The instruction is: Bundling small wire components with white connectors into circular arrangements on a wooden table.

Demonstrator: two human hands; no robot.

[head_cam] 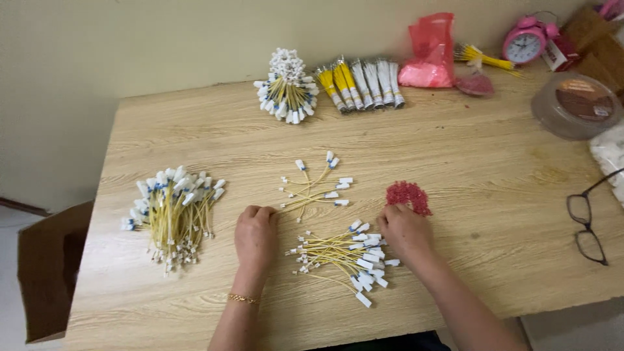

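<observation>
My left hand is curled into a loose fist, knuckles up, pinching the gathered ends of a small fan of yellow wires on the wooden table. My right hand rests fingers-down at the edge of a little heap of red bits, just beside another loose bunch of yellow wires; I cannot tell whether it grips anything.

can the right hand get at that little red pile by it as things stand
Probably yes. The right hand rests on the table with its fingers just below the red pile, almost touching it. Nothing lies between them, and the yellow cables sit lower left, out of the way.
</observation>
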